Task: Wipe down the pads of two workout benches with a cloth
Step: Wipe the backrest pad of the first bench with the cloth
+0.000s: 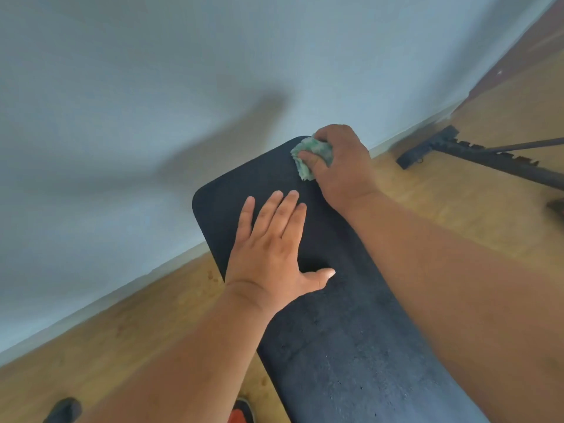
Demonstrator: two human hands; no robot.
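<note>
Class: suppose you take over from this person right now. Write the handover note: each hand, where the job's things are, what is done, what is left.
Right hand: holds the bunched green cloth in its grip, pressed on the far end of the black bench pad, near the wall.
Left hand: flat and open on the pad, steadying it.
Done: cannot tell how much of this pad is wiped; its near part looks dusty.
Left: finish this pad, then the second bench; only a dark metal frame shows on the floor to the right.

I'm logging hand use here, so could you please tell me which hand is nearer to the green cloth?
Right. The right hand grips the green cloth at the far end of the bench pad; the left hand rests flat on the pad, nearer the person, apart from the cloth.
</note>
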